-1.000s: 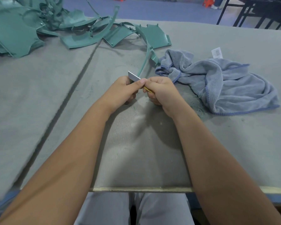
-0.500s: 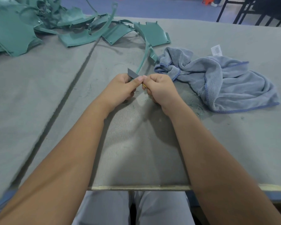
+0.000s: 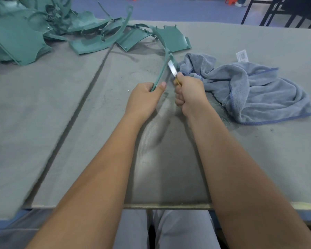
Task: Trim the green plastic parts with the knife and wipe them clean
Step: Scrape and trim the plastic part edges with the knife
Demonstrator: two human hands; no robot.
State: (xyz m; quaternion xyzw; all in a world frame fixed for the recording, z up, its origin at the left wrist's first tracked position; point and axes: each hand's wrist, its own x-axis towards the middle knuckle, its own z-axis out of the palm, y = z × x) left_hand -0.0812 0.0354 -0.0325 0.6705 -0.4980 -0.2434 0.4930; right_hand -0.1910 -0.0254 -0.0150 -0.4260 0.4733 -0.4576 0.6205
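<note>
Hands at work on a grey felt-covered desk (image 3: 258, 168), seen from the head camera. The left hand (image 3: 144, 99) closes its grip on the near end of a long, curved green plastic strip (image 3: 161, 72), thumb pressed along the strip's side. The strip rises away from the hand and arcs toward the far side of the desk, where its upper part passes over a flat green panel (image 3: 174, 39). The right hand (image 3: 189, 92) has its fingers curled tight round the yellow handle of a knife (image 3: 172, 69); only a sliver of the handle shows above the fist. The blade points up and away, its bright flat lying against the strip's right edge, a little above the left thumb. The two hands sit close together without touching.

Just beside the right hand, on its right, lies a crumpled blue-grey cloth (image 3: 250, 90) with a darker blue hem and a white label (image 3: 242, 55) at its far edge. A heap of further green plastic parts (image 3: 25, 33) occupies the far left corner of the desk, well apart from the hands. A dark seam (image 3: 75, 112) runs diagonally across the felt to the left of the left arm. Black chair frames (image 3: 284, 13) stand beyond the desk, at upper right.
</note>
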